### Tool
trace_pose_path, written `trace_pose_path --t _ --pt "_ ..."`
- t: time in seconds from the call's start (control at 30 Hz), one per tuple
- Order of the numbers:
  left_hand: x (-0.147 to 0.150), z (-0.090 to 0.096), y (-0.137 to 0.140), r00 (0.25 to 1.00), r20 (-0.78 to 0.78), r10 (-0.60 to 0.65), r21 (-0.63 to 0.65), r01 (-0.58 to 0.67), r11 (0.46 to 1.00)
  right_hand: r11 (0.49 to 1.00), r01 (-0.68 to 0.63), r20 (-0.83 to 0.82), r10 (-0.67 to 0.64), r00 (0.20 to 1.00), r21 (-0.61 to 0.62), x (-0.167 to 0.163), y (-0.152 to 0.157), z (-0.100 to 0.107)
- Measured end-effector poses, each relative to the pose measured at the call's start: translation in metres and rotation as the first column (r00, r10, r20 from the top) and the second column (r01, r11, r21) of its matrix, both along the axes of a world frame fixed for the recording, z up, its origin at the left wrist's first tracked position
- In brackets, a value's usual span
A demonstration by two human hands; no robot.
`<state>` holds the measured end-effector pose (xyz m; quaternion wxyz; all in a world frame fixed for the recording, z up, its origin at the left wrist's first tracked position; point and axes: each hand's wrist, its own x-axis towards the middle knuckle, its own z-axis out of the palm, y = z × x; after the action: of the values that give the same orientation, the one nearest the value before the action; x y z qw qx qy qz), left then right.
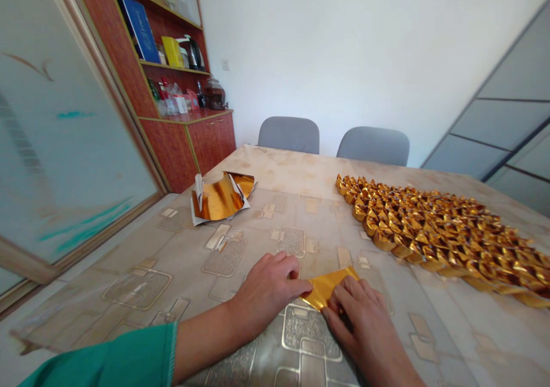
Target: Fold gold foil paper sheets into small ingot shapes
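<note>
A piece of folded gold foil paper (325, 286) lies at the near middle of the table, between my two hands. My left hand (275, 286) has its fingers curled, and thumb and fingertips grip the paper's left end. Over the right part of the paper, my right hand (361, 312) is bent with its fingers closed on the edge. Some of the paper is hidden under the right fingers. Farther left rests a loose stack of gold foil sheets (220, 199) with white backing, curling up at the edges.
Many folded gold foil pieces (433, 226) stand packed in rows on the right of the patterned tablecloth (172, 318). Two grey chairs (289, 135) stand behind the table's far edge. A red-brown cabinet (172, 140) with shelved goods is at back left, beside a frosted glass door (64, 117).
</note>
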<state>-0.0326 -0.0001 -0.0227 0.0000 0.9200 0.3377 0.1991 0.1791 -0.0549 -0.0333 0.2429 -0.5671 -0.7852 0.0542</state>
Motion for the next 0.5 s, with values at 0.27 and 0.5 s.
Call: trace_pose_path --t 0.27,0.5 --pt "0.0026 0.0092 -0.0062 0.986 -0.131 -0.107 0.127 0.124 0.984 0.996 -0.020 0.098 0.012 0.995 0.082 -0.0018 0.0011 -0.0001" --pt "0.0015 0.0045 -0.0080 0.988 -0.147 -0.054 0.163 0.078 0.984 0.983 -0.069 0.251 0.024 0.968 0.172 -0.0013 0.0023 0.0012"
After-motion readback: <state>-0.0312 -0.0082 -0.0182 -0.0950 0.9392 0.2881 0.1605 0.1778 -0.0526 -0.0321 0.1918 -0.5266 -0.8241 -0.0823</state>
